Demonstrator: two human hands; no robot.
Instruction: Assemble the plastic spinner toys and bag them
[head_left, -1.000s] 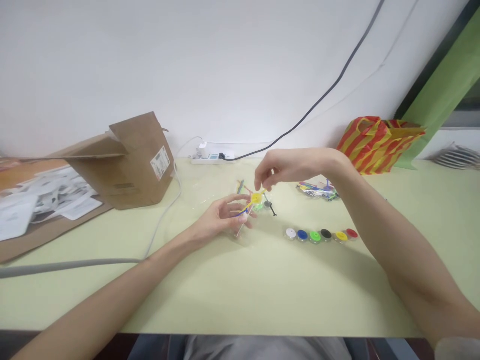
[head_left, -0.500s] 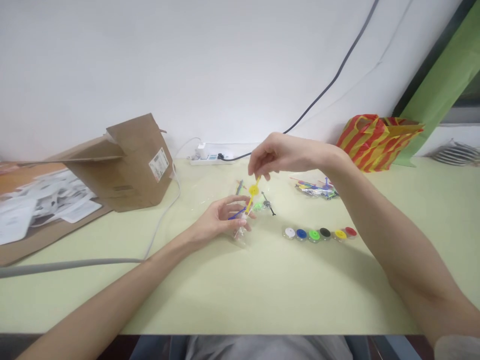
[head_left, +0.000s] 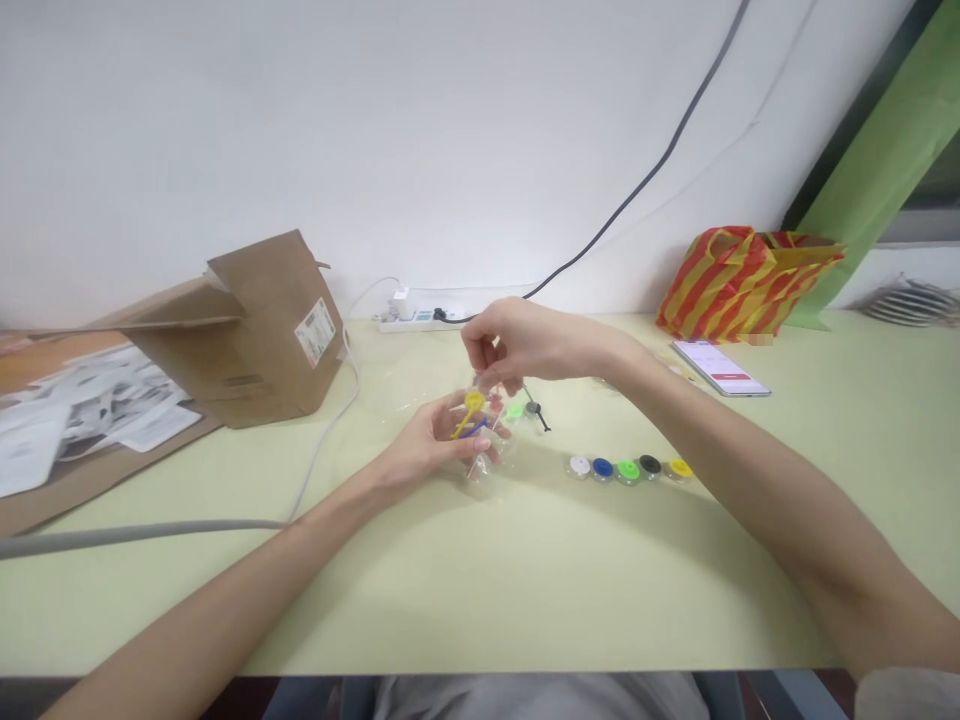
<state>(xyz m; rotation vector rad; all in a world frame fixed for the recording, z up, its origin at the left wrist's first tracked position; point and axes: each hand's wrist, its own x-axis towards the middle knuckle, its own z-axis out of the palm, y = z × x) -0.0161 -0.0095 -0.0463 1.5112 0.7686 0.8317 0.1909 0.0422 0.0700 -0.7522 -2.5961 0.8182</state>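
My left hand (head_left: 439,437) is closed round a crinkled clear plastic bag (head_left: 484,470). A yellow plastic arrow with a round hub (head_left: 473,401) lies tilted across its fingers, beside a blue plastic stick (head_left: 474,428). Just above, my right hand (head_left: 506,345) is closed in a pinch with its fingertips close to the yellow arrow. A small red plastic piece (head_left: 496,403) shows below those fingertips; whether they grip it is hidden. Behind the hands lie a light green piece (head_left: 515,411) and a black arrow with a round hub (head_left: 533,409).
Round discs in several colours, including a blue disc (head_left: 602,468), form a row right of my hands. Farther back are a phone (head_left: 720,368), a red-and-yellow striped bag (head_left: 739,290) and a power strip (head_left: 420,312). An open cardboard box (head_left: 277,345) and a grey cable (head_left: 150,530) are at left.
My right hand has moved down and left towards my left hand. The yellow arrow, upright in its pinch before, now lies across my left fingers. The red piece has come into view.
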